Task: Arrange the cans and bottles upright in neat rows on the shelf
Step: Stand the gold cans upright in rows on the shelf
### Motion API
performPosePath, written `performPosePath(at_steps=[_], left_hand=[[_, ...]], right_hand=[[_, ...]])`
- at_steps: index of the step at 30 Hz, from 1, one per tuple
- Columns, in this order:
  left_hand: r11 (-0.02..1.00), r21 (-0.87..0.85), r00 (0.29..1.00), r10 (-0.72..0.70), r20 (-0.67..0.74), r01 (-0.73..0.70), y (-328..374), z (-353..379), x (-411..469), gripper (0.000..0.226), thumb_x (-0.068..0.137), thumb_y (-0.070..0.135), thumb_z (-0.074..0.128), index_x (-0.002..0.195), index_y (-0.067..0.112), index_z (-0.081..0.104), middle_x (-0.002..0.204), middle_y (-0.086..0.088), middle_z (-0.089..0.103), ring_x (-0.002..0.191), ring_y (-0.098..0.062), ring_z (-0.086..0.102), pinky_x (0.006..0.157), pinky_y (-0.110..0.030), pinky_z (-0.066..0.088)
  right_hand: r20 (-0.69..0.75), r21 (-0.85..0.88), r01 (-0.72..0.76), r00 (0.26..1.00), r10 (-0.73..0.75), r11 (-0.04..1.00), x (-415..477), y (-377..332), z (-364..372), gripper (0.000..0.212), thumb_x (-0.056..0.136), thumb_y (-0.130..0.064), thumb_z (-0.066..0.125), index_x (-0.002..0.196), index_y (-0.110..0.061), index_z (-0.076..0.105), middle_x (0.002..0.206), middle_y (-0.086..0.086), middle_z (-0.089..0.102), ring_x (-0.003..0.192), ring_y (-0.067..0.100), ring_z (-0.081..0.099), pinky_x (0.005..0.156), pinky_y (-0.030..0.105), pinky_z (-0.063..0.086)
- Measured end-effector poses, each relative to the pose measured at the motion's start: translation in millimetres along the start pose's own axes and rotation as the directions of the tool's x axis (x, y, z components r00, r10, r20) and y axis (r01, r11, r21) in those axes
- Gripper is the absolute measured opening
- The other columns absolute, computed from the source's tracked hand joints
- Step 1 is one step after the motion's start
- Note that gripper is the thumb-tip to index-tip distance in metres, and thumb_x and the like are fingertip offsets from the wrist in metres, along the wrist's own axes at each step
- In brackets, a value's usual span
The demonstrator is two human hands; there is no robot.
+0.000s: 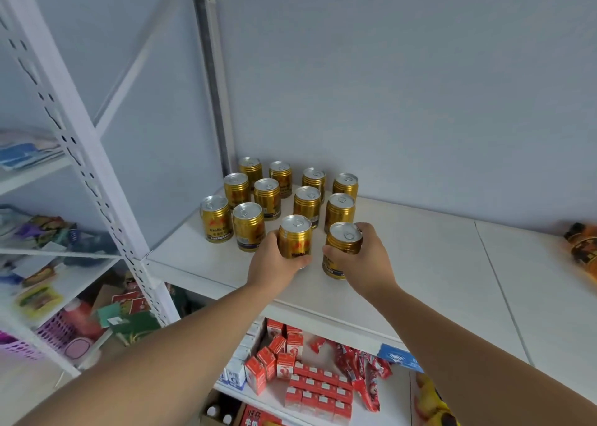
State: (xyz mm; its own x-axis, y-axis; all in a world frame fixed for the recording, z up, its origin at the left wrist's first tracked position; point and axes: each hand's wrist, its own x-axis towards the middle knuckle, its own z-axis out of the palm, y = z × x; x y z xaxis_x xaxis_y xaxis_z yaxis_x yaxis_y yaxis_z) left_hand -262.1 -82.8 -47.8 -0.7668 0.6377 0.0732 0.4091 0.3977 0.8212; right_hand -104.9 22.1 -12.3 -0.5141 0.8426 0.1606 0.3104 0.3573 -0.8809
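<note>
Both hands clamp gold cans at the front of the can block (pixel 277 196): left hand (pixel 274 264) on one can (pixel 294 236), right hand (pixel 361 257) on another (pixel 343 248). Rigid, smooth, probably weighty; grip mid-body.

Every can (pixel 248 225) is gold with ribbed bands, a silver top, a red mark and a dark blue strip near the base. The shelf (pixel 420 264) is white, the wall (pixel 387 86) pale blue-grey. The upright (pixel 80 128) is white, dotted with dark slots. Below, the cartons (pixel 318 390) are red and white, and a tag (pixel 399 358) is blue. The basket (pixel 55 332) is purple and perforated, the packet (pixel 584 248) orange and black.
</note>
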Motion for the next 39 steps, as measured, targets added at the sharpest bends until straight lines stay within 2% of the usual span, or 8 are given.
performPosePath(at_steps=[5,11,16,22,30,33,37,39], left_hand=[[1.000,0.019,1.000,0.020,-0.005,-0.020,-7,1,3,0.082,0.068,0.054,0.088,0.134,0.023,0.049,0.131,0.004,0.065,0.118,-0.021,0.063,0.086,-0.031,0.049],[0.997,0.065,0.999,0.047,0.013,-0.048,-13,2,7,0.085,0.071,0.061,0.083,0.140,0.030,0.044,0.136,0.007,0.063,0.122,-0.020,0.062,0.097,-0.039,0.054],[0.990,0.122,0.996,0.081,-0.030,-0.076,-16,6,5,0.084,0.073,0.067,0.077,0.141,0.034,0.041,0.137,0.007,0.063,0.121,-0.022,0.063,0.097,-0.041,0.055],[0.985,0.145,0.994,0.097,-0.056,-0.088,-18,8,3,0.083,0.074,0.067,0.076,0.141,0.032,0.041,0.135,0.006,0.063,0.120,-0.023,0.064,0.094,-0.038,0.054],[0.982,0.160,0.992,0.107,-0.064,-0.096,-18,9,2,0.084,0.074,0.069,0.075,0.142,0.032,0.042,0.136,0.005,0.063,0.121,-0.023,0.064,0.094,-0.040,0.055],[0.986,0.133,0.993,0.110,-0.052,-0.102,-18,8,2,0.081,0.073,0.068,0.075,0.139,0.033,0.044,0.133,0.007,0.064,0.119,-0.021,0.064,0.091,-0.036,0.054],[0.990,0.096,0.993,0.109,-0.053,-0.104,-18,6,0,0.077,0.072,0.066,0.076,0.134,0.031,0.048,0.128,0.007,0.065,0.114,-0.018,0.064,0.086,-0.031,0.053],[0.988,0.093,0.990,0.128,-0.053,-0.122,-19,5,-1,0.071,0.073,0.064,0.078,0.129,0.029,0.050,0.122,0.007,0.066,0.109,-0.018,0.065,0.082,-0.031,0.054]], right_hand=[[0.025,-0.008,-0.005,1.000,0.005,1.000,5,11,8,0.063,0.073,-0.044,0.084,0.122,-0.036,0.045,0.113,-0.010,0.061,0.101,0.010,0.061,0.072,0.021,0.049],[0.067,-0.005,-0.002,0.998,0.002,1.000,13,22,11,0.074,0.074,-0.046,0.083,0.135,-0.034,0.042,0.124,-0.009,0.058,0.110,0.013,0.059,0.082,0.026,0.050],[0.049,0.006,-0.019,0.999,0.019,1.000,15,27,16,0.080,0.074,-0.046,0.085,0.138,-0.035,0.039,0.128,-0.010,0.056,0.113,0.012,0.056,0.087,0.028,0.051],[0.032,-0.034,-0.049,0.998,0.050,0.998,17,28,22,0.082,0.073,-0.047,0.084,0.139,-0.037,0.035,0.124,-0.013,0.048,0.107,0.009,0.051,0.076,0.022,0.045],[0.058,-0.095,-0.107,0.992,0.112,0.990,22,23,23,0.088,0.068,-0.045,0.087,0.136,-0.034,0.033,0.125,-0.008,0.047,0.104,0.014,0.052,0.074,0.028,0.050],[0.104,-0.138,-0.168,0.978,0.183,0.976,22,23,18,0.090,0.065,-0.044,0.090,0.137,-0.025,0.039,0.127,-0.002,0.052,0.109,0.020,0.057,0.082,0.037,0.057],[0.092,-0.159,-0.202,0.971,0.219,0.966,14,28,3,0.097,0.070,-0.044,0.087,0.148,-0.022,0.033,0.138,0.002,0.049,0.111,0.017,0.054,0.057,0.018,0.042],[0.077,-0.172,-0.202,0.973,0.218,0.964,8,30,-7,0.096,0.072,-0.045,0.086,0.149,-0.021,0.033,0.139,0.002,0.049,0.107,0.014,0.052,0.054,0.015,0.038]])
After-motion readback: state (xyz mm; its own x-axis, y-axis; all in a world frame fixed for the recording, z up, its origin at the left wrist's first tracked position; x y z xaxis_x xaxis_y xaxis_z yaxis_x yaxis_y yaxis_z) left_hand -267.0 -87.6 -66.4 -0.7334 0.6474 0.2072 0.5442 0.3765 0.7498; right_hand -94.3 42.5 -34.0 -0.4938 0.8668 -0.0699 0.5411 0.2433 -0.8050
